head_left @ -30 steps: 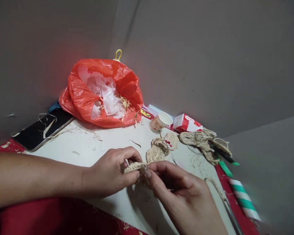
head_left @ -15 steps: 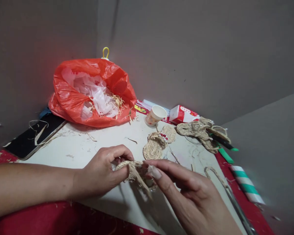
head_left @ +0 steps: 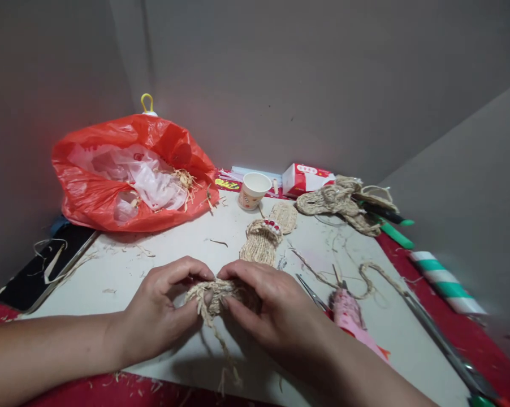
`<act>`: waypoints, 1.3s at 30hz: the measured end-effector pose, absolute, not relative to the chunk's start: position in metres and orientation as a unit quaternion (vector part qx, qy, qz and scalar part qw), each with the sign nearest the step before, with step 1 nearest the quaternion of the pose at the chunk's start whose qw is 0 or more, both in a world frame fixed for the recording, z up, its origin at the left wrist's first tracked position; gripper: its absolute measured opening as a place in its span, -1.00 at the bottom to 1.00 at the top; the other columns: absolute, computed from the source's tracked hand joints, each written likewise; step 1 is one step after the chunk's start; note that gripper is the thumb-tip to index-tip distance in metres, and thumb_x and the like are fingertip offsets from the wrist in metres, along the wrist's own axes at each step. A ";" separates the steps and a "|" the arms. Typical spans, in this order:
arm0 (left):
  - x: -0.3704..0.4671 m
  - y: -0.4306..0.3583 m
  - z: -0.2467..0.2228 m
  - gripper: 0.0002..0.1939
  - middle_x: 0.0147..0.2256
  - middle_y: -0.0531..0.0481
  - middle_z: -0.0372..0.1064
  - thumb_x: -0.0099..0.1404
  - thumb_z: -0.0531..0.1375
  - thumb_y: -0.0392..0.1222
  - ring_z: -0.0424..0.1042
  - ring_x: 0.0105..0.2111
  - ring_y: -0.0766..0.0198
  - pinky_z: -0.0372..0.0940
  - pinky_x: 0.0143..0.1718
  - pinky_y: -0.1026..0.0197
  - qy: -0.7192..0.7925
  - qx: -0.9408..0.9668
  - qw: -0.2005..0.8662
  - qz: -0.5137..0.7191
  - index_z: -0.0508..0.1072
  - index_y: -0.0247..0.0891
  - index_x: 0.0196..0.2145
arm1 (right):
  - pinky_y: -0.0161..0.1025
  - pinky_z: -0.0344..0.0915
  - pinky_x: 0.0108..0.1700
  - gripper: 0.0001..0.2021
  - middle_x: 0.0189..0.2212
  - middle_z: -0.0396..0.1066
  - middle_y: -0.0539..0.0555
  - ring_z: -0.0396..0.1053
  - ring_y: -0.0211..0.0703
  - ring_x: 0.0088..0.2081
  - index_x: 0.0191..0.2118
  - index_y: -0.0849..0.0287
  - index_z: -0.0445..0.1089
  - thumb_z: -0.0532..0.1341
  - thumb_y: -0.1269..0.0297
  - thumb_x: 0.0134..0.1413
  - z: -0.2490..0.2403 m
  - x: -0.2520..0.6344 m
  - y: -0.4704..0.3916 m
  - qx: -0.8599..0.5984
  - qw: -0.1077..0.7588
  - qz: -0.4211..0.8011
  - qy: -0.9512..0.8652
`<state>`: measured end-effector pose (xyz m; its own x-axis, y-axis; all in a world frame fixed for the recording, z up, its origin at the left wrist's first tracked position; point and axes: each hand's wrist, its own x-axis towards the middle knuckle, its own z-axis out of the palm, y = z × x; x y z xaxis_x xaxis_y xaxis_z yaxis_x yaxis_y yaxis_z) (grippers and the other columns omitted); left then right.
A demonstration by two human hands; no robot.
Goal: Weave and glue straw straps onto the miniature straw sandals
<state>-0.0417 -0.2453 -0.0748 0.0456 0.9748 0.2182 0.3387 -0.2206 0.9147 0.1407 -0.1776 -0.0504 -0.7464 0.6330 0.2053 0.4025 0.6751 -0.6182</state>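
A small piece of braided straw (head_left: 215,299) is pinched between my two hands above the white board. My left hand (head_left: 164,308) grips its left edge with thumb and fingers. My right hand (head_left: 272,297) closes on the other side, hiding part of it. From its underside a twisted straw tail (head_left: 223,342) hangs toward the board. Just beyond my fingers lies a miniature straw slipper (head_left: 261,246) with red and white beads on its strap. Behind the slipper rests a flat woven oval sole (head_left: 284,217).
Scissors (head_left: 312,291) and a pink wrapped bundle (head_left: 350,316) lie right of my right hand. A paper cup (head_left: 253,192), red-and-white box (head_left: 306,180) and straw pile (head_left: 335,200) stand behind. At left are a red plastic bag (head_left: 89,200) and a black phone (head_left: 38,271).
My right hand has moved left and now pinches the straw piece close to my left hand. The view has shifted, and the scissors and pink bundle now show.
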 end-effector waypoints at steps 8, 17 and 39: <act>-0.050 -0.241 -0.071 -0.63 -0.20 -0.03 0.32 0.15 0.25 -0.35 0.35 -0.20 0.24 0.29 -0.18 0.22 0.492 0.733 0.188 0.431 0.29 -0.20 -0.08 | -0.38 0.13 -0.38 -0.84 -0.48 0.41 -0.08 0.31 -0.29 -0.44 -0.34 0.13 0.41 0.15 0.51 0.01 -0.056 0.140 -0.168 -0.297 0.183 0.389 -0.853; -0.049 -0.237 -0.059 -0.84 -0.44 0.01 0.36 0.19 0.19 -0.47 0.32 -0.42 0.33 0.25 -0.39 0.28 0.439 0.787 0.113 0.419 0.39 -0.29 -0.28 | -0.38 0.13 -0.46 -0.83 -0.56 0.41 -0.06 0.28 -0.30 -0.52 -0.39 0.14 0.48 0.14 0.47 -0.02 -0.047 0.139 -0.170 -0.351 0.159 0.451 -0.805; -0.050 -0.240 -0.073 -0.79 -0.21 -0.09 0.37 0.19 0.21 -0.48 0.40 -0.17 0.25 0.34 -0.23 0.25 0.442 0.744 0.138 0.482 0.40 -0.25 -0.24 | -0.42 0.07 -0.53 -0.90 -0.56 0.28 -0.08 0.15 -0.35 -0.54 -0.41 0.19 0.40 0.13 0.40 0.00 -0.053 0.136 -0.177 -0.361 0.173 0.602 -0.691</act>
<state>-0.0504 -0.2405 -0.0730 0.1445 0.7901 0.5957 0.5248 -0.5716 0.6308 0.1358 -0.1772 -0.0526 -0.6802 0.7065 -0.1952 0.2909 0.0158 -0.9566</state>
